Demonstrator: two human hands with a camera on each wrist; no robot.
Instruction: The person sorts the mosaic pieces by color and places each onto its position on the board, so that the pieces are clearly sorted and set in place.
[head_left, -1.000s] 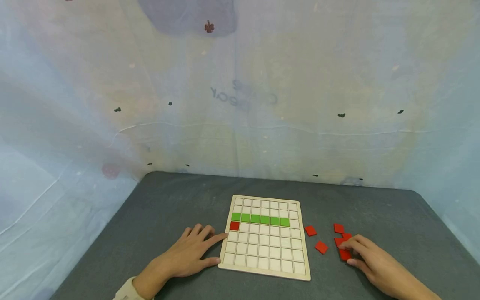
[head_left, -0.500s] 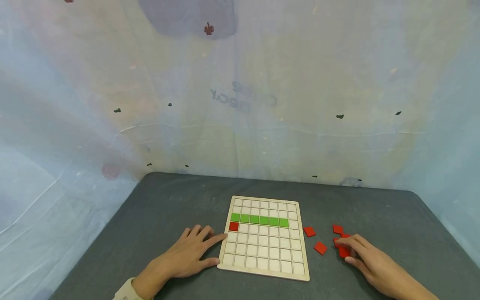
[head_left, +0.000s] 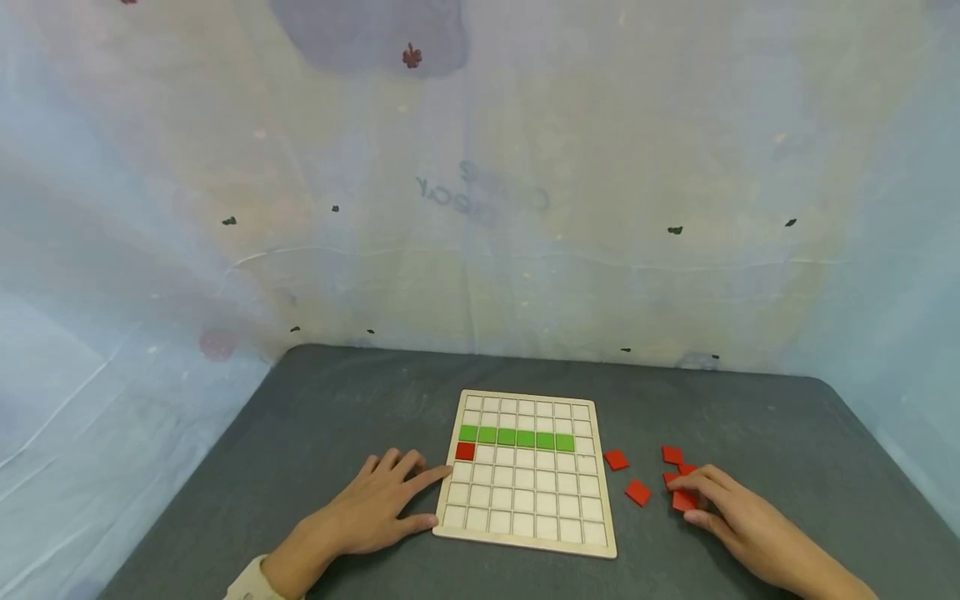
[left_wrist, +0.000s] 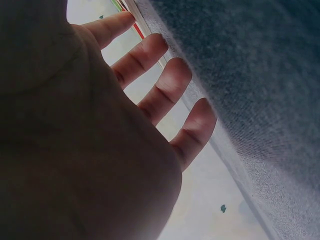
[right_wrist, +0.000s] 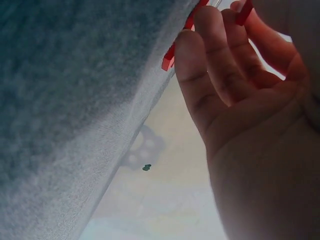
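A light wooden grid board (head_left: 525, 546) lies on the dark table. In its third row sits a run of green tiles (head_left: 506, 437), and a red tile (head_left: 465, 451) fills the first cell of the row below. My left hand (head_left: 371, 510) rests flat with fingers spread, index fingertip and thumb at the board's left edge. To the board's right, my right hand (head_left: 738, 525) pinches a red square tile (right_wrist: 244, 12) between thumb and fingers, low over a small cluster of red tiles (head_left: 672, 455). The fingers partly cover that cluster.
Two loose red tiles lie between the board and the right hand, one farther back (head_left: 617, 460) and one nearer (head_left: 638, 492). Behind the grey table (head_left: 360, 383) hangs a pale patterned cloth (head_left: 480, 275), which also encloses both sides.
The right fingers have shifted slightly over the cluster and lifted a little at the red tile. The left hand and board stay put; the head view drifts slightly.
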